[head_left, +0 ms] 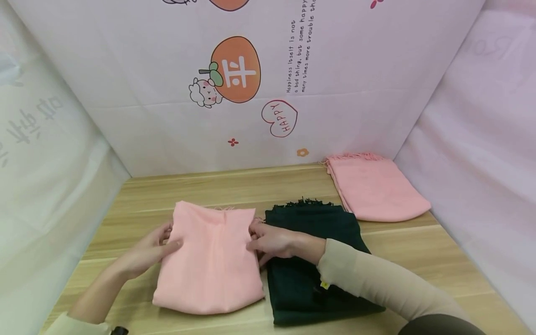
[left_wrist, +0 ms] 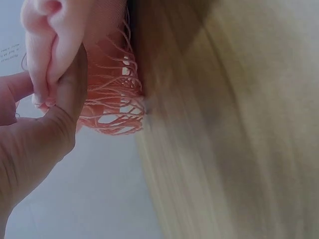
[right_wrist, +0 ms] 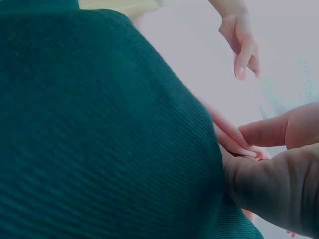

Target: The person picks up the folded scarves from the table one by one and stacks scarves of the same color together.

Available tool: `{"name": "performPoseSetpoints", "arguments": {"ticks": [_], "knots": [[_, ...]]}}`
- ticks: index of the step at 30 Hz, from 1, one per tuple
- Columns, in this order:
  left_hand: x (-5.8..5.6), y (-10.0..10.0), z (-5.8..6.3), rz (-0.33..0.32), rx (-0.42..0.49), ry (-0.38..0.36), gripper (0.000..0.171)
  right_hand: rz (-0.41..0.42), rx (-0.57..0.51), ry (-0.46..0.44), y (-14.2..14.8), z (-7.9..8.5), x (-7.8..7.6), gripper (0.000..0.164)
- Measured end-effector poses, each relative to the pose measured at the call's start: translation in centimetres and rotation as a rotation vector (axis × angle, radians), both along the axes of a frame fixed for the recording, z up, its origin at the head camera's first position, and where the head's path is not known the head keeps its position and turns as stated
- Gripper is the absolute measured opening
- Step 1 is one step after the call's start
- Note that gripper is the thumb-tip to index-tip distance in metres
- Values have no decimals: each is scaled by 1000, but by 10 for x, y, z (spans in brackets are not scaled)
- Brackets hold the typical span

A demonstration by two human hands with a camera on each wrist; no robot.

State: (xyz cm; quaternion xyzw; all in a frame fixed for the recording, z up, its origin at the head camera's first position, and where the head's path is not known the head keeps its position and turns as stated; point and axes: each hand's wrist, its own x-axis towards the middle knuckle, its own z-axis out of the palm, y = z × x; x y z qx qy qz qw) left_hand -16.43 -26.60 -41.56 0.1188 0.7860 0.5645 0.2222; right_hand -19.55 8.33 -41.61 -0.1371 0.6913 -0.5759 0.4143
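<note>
A folded pink scarf [head_left: 209,267] lies in front of me on the wooden table. My left hand [head_left: 146,251] pinches its left edge between thumb and fingers. Its right edge is pinched by my right hand [head_left: 274,241], which reaches across the dark green scarf. Up close in the left wrist view, thumb and fingers hold bunched layers of cloth, and knotted pink fringe [left_wrist: 112,109] hangs beside them. In the right wrist view the thumb and a finger close on the layered edge of the pink scarf [right_wrist: 232,137]; green cloth fills much of that view.
The folded dark green scarf [head_left: 311,298], fringe at its far end, lies close to the right of the pink one. Another folded pink scarf [head_left: 377,188] sits at the back right. Printed white cloth [head_left: 167,135] walls in the wooden table [head_left: 142,200] at the back and sides.
</note>
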Motion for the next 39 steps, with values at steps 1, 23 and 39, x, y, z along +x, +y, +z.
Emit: {"name": "performPoseSetpoints", "arguments": {"ticks": [1, 23, 39], "knots": [[1, 0, -1, -1, -1, -6, 68, 3, 3, -8, 0, 0, 1, 13], [16, -7, -6, -14, -36, -75, 87, 61, 17, 19, -1, -2, 15, 8], [18, -13, -15, -5, -82, -59, 82, 80, 48, -33, 1, -5, 14, 16]]}}
